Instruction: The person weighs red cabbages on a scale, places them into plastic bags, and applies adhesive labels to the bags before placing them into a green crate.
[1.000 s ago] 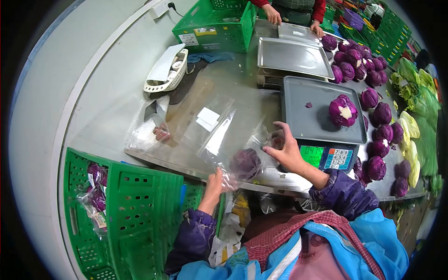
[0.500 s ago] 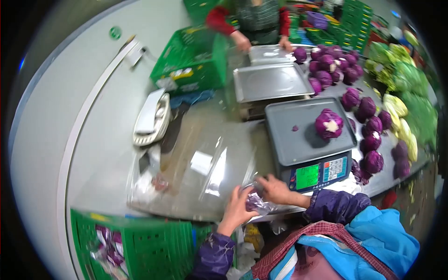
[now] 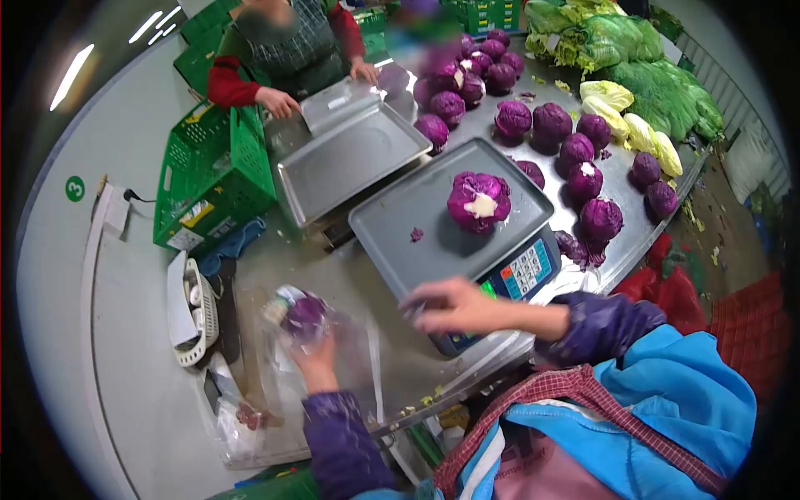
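My left hand (image 3: pixel 315 360) is closed around a red cabbage (image 3: pixel 305 318) in clear plastic wrap, above the left part of the metal table. Over the front edge of the digital scale (image 3: pixel 392 218) is my right hand (image 3: pixel 457 307), smeared by motion and partly covering the display. Something dark shows at its fingertips, too blurred to name. On the scale's grey tray rests an unwrapped red cabbage (image 3: pixel 479 202), its pale cut stem facing me. A small purple leaf scrap (image 3: pixel 416 235) lies beside it.
Loose red cabbages (image 3: pixel 577 157) cover the table's right side, near pale long cabbages (image 3: pixel 618 112) and green net sacks (image 3: pixel 658 92). A second scale (image 3: pixel 354 162) stands beyond mine. Across the table is a person (image 3: pixel 287 50), hands by a clear tray. A green crate (image 3: pixel 212 179) and white basket (image 3: pixel 200 317) stand left.
My hands have parted: the left has moved left with the wrapped cabbage, the right has shifted to the scale's front. The head view has turned right.
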`<state>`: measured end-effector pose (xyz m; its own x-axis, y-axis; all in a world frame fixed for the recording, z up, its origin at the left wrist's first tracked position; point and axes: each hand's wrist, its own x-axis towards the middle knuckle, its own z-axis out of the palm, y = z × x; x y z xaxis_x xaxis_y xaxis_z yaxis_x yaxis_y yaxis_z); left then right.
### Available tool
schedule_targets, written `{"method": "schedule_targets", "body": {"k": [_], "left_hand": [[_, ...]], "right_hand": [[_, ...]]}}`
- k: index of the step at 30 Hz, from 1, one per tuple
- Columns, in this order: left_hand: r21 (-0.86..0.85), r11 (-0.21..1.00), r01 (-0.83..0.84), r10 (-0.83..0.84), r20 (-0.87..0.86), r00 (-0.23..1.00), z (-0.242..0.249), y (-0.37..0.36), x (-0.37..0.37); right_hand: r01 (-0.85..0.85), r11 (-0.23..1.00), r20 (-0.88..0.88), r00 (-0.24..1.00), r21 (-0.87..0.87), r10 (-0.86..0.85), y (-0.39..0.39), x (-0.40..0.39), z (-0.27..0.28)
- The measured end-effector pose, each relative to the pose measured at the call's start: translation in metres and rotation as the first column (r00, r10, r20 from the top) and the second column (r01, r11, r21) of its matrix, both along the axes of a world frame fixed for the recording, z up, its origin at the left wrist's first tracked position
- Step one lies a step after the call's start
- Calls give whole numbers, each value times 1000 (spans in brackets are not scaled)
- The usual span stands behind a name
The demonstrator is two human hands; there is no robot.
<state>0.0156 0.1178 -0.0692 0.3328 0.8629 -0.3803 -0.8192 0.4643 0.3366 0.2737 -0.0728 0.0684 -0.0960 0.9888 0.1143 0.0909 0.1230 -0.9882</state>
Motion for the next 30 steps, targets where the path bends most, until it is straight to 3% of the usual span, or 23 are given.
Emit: {"method": "schedule_targets", "body": {"k": [1, 2, 3, 5, 6, 7, 9, 13, 15, 17, 22, 24, 30], "left_hand": [[-7, 989, -149, 148, -68, 987, 8, 7, 10], [-200, 961, -190, 224, 164, 961, 6, 23, 10], [-209, 959, -191, 226, 159, 961, 6, 35, 8], [-188, 952, -243, 247, -5, 969, 6, 53, 10], [-167, 965, -204, 195, -64, 979, 19, 53, 14], [-173, 963, -206, 196, -74, 978, 19, 56, 16], [-18, 993, -120, 105, -376, 921, 22, 61, 16], [12, 999, -46, 47, -426, 904, 9, 68, 1], [-84, 987, 135, -157, -384, 910, -23, 89, -28], [10, 965, 261, -234, -409, 882, 3, 62, -27], [27, 1000, 12, 4, -503, 864, -20, 92, -39], [65, 997, -51, 81, -869, 488, 0, 101, -29], [111, 994, 8, 95, -884, 457, 29, 198, -19]], "right_hand": [[94, 973, -91, 989, -213, -116, -10, 21, 18], [231, 964, -37, 971, -133, -238, -14, 40, 30], [366, 927, 74, 930, -77, -361, -18, 61, 40], [516, 854, -23, 857, 64, -515, -21, 98, 39], [580, 799, 94, 797, 157, -597, -20, 113, 41], [635, 771, 294, 729, 49, -618, -21, 124, 48], [600, 751, 494, 581, 277, -647, -13, 142, 36], [469, 807, 611, 536, 359, -583, 0, 155, 8], [435, 855, 641, 577, 283, -506, 2, 152, -2], [461, 852, 615, 605, 248, -506, 5, 149, -4], [437, 870, 584, 653, 230, -482, 6, 146, -5], [447, 865, 596, 638, 229, -487, 6, 146, -9], [418, 881, 600, 653, 223, -462, 4, 154, -14]]}}
